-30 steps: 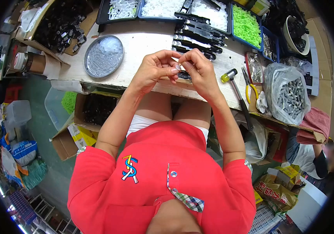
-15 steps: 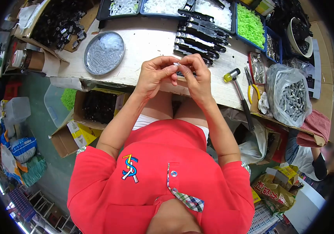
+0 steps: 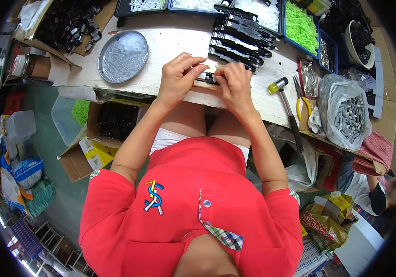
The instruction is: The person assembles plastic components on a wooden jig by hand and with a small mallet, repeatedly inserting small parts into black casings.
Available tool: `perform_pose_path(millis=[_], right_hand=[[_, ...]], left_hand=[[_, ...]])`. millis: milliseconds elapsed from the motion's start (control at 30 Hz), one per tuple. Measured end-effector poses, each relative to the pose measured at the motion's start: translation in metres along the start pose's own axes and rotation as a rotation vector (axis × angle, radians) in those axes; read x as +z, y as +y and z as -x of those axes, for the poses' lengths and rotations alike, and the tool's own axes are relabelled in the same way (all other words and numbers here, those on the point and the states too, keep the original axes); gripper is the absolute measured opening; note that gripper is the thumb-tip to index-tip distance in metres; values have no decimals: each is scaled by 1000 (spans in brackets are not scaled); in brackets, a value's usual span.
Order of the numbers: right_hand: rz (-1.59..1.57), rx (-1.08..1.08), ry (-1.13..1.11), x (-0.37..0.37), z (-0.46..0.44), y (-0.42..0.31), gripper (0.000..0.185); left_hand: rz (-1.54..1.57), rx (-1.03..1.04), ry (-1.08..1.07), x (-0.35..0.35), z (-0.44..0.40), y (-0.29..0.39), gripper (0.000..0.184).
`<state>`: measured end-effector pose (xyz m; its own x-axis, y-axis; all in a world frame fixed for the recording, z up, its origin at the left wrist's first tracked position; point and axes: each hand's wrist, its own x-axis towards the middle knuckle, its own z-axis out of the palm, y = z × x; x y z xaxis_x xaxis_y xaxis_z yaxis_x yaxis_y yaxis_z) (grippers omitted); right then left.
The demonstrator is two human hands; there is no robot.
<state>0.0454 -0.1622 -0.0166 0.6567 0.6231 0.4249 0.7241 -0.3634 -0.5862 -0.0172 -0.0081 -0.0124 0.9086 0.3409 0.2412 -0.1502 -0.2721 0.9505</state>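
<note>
A black part [image 3: 206,77] lies near the table's front edge, between my hands. My left hand [image 3: 179,78] is at its left end, thumb and forefinger close together; whatever they pinch is too small to make out. The bent fingers of my right hand [image 3: 235,85] are closed at the part's right end and hide it there. Just beyond my hands, several long black assemblies [image 3: 239,41] lie in a row. To the left is a round metal dish [image 3: 123,57] with a glossy, greyish substance.
At the right lie a hammer [image 3: 290,113], yellow-handled pliers [image 3: 303,104] and a plastic bag of grey metal parts [image 3: 349,117]. Trays of white pieces [image 3: 191,4] and green pieces [image 3: 301,27] line the back. A box of black parts [image 3: 71,30] stands at the left.
My hands have moved apart and down to the black part at the table edge, after being pinched together in front of it. The whole view has shifted slightly.
</note>
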Motion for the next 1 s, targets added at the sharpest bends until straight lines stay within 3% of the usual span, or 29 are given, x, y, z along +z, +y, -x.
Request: perform_pose_path(millis=[400, 500, 567, 667, 733, 800, 867, 1000], right_hand=[[294, -117, -28, 10, -1, 3, 9], [129, -93, -40, -8, -2, 7, 15], [25, -48, 64, -33, -2, 14, 15], [142, 84, 266, -91, -2, 47, 11], [377, 233, 370, -133, 3, 78, 11], [626, 376, 316, -161, 15, 120, 13], [792, 598, 86, -173, 17, 139, 16], [878, 668, -99, -165, 18, 158, 17]], left_hand=[[-180, -88, -192, -2, -8, -8, 14], [-574, 61, -264, 7, -13, -2, 14], [-723, 41, -351, 10, -19, 8, 11], [-852, -70, -546, 12, -39, 20, 14], [-691, -60, -544, 12, -65, 21, 17], [-649, 190, -416, 19, -103, 33, 13], [-693, 310, -366, 37, -150, 33, 11], [-1052, 369, -355, 87, -226, 18, 15]])
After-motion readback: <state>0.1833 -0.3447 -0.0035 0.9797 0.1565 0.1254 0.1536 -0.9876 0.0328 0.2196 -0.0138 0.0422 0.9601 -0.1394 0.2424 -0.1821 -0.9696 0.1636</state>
